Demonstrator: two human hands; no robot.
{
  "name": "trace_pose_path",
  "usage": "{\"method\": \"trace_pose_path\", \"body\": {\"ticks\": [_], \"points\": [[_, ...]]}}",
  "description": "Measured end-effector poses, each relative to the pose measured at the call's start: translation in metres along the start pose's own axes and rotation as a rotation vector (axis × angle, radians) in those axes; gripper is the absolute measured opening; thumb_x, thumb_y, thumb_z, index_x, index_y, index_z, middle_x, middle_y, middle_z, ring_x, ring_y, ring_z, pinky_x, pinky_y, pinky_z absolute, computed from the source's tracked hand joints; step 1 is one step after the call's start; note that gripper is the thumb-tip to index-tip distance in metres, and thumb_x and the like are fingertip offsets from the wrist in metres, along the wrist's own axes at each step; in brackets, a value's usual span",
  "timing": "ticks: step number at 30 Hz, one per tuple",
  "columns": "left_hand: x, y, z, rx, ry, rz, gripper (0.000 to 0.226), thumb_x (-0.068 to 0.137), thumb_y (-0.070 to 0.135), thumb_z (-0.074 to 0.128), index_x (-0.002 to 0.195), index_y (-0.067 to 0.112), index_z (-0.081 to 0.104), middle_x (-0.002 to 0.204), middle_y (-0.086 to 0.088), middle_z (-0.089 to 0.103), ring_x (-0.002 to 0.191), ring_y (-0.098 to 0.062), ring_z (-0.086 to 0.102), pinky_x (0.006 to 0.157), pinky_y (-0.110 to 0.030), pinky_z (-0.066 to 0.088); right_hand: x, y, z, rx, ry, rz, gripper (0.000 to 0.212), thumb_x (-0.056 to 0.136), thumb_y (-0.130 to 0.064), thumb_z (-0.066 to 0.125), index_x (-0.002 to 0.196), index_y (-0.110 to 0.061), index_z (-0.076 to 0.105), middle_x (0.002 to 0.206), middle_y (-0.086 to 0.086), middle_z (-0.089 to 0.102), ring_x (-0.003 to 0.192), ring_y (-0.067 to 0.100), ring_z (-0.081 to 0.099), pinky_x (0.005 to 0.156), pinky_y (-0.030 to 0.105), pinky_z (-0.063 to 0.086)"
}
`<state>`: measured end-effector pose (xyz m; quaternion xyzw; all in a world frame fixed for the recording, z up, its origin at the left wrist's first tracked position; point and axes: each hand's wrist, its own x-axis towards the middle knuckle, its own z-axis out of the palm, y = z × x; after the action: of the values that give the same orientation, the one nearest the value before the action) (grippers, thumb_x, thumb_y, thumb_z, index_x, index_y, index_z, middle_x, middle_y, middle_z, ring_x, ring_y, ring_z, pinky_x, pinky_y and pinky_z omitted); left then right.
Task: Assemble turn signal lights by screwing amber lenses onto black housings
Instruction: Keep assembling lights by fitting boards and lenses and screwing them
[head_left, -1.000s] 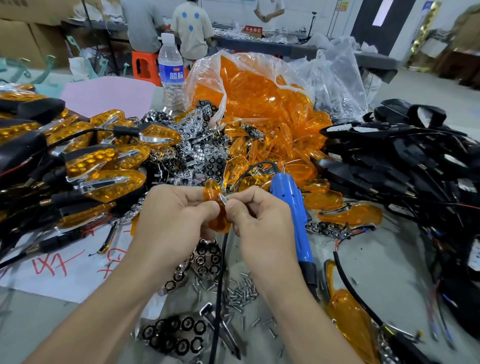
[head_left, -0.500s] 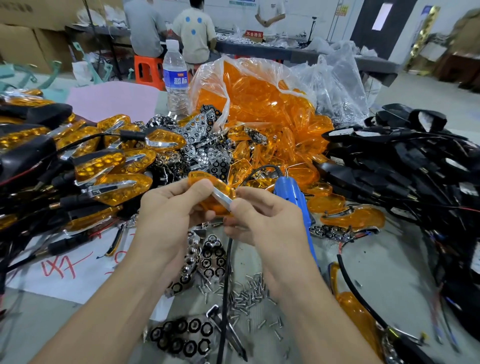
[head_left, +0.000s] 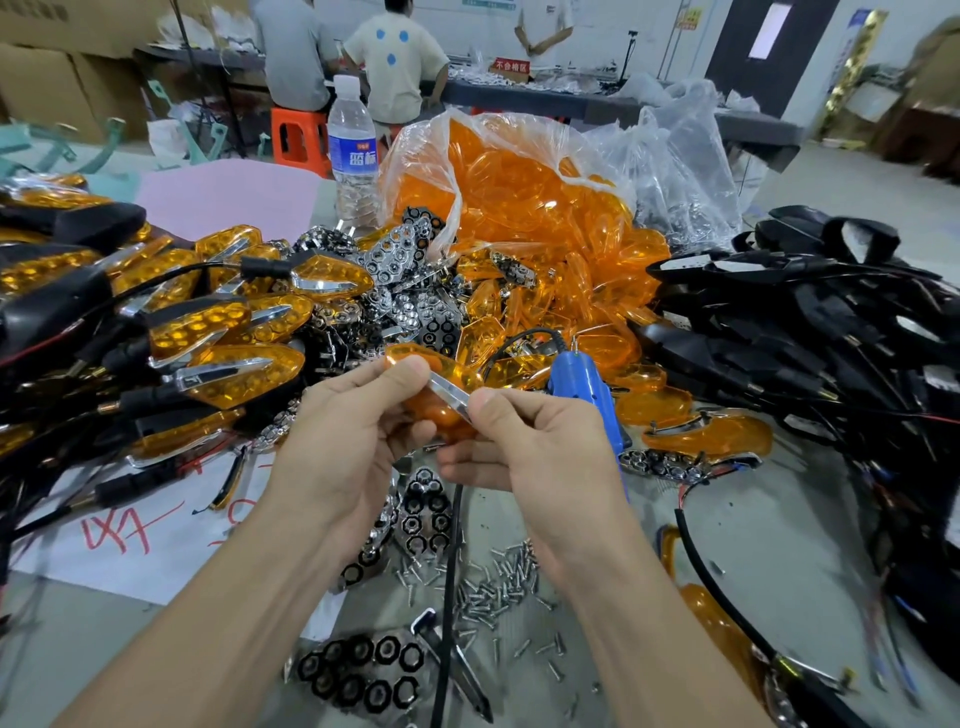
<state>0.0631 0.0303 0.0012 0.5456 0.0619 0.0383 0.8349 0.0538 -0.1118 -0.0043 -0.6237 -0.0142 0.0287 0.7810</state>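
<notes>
both bare forearms reach forward and converge at centre. the left hand (head_left: 358, 436) grips an amber lens (head_left: 460, 375), thumb on top; the right hand (head_left: 540, 447) pinches its other end, fingers curled beneath.

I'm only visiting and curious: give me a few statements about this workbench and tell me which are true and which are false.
1. The left hand and right hand hold one amber lens between them. True.
2. The right hand grips the blue screwdriver. False: it lies on the table beside that hand.
3. The water bottle lies on its side. False: it stands upright behind the heaps of parts.
4. Loose screws lie scattered on the table near the forearms. True.
</notes>
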Motion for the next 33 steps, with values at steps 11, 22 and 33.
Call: {"method": "trace_pose_path", "body": {"ticks": [11,22,33], "points": [[0.0,-0.02,0.007,0.183,-0.052,-0.043,0.026,0.097,0.015,0.067,0.122,0.022,0.07,0.099,-0.006,0.081,0.082,-0.016,0.077,0.062,-0.023,0.059,-0.005,-0.01,-0.012,-0.746,-0.038,-0.252,0.01,0.08,-0.021,0.076,0.073,-0.028,0.076,0.069,-0.009,0.072,0.061,0.006,0.064,0.06,0.023,0.055],[0.004,-0.01,0.0,-0.153,-0.376,-0.464,0.04,0.102,0.014,0.038,0.134,0.0,0.057,0.122,-0.026,0.071,0.104,-0.033,0.075,0.071,-0.038,0.064,0.006,-0.053,-0.098,-1.481,0.308,0.291,0.02,0.089,-0.017,0.072,0.096,-0.035,0.072,0.098,-0.001,0.071,0.088,0.021,0.068,0.087,0.04,0.061],[0.003,-0.013,0.002,-0.103,-0.412,-0.438,0.046,0.093,0.012,0.049,0.138,0.005,0.056,0.126,-0.022,0.071,0.109,-0.032,0.073,0.081,-0.042,0.063,-0.004,-0.045,-0.11,-1.638,0.272,0.176,0.03,0.098,-0.017,0.061,0.114,-0.038,0.076,0.106,-0.007,0.076,0.091,0.018,0.067,0.077,0.032,0.055]]}}
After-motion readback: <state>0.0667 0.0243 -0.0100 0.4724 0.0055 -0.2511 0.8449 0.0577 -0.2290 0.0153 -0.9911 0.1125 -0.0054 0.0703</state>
